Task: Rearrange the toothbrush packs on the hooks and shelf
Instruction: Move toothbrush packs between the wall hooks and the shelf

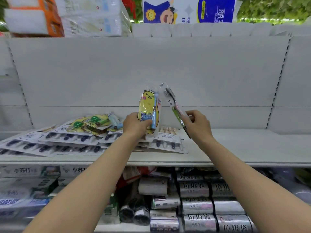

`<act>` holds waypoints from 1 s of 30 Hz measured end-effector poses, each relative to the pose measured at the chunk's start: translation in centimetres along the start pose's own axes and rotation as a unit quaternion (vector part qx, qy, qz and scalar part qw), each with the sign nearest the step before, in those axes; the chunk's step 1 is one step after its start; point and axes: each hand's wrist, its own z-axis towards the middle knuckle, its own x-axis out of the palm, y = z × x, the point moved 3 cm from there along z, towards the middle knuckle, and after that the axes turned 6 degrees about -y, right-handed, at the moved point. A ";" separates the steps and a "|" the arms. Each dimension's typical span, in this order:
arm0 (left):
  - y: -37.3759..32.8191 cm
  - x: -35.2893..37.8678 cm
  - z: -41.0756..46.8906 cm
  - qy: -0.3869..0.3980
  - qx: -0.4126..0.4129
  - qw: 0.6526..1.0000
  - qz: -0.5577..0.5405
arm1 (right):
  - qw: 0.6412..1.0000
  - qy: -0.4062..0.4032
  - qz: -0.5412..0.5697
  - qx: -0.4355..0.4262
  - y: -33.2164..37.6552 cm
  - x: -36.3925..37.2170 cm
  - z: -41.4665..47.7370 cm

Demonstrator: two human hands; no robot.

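- On the lower tier, nearest the camera, silver bag rolls (196,206) and toothpaste boxes (25,187) sit motion-blurred, their print mostly illegible.
- The left hand (134,124) curls its fingers round the lower half of a yellow cartoon toothbrush pack (148,105), held upright above the shelf (235,148); the hand hides the pack's lower middle.
- The right hand (198,123) pinches a clear single-toothbrush pack (173,105), tilted left, its top almost touching the yellow one; the fingertips are hidden behind it.
- Behind the left wrist, flat multi-brush packs (67,142) lie overlapped on the shelf, cut off at the left edge.
- Farthest, the white back panel (151,64) and tissue packs (90,15), cropped above.
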 end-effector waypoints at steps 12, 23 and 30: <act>2.5 -8.6 -1.1 -0.053 -0.084 0.979 -0.178 | 0.991 0.058 0.118 -0.031 5.9 8.3 -2.3; 7.8 -22.6 0.4 -0.152 -0.069 0.961 -0.221 | 0.975 0.124 0.180 -0.046 13.7 21.3 -6.6; 12.9 -36.0 1.8 -0.167 -0.065 0.950 -0.257 | 0.959 0.158 0.234 -0.001 20.0 33.5 -12.0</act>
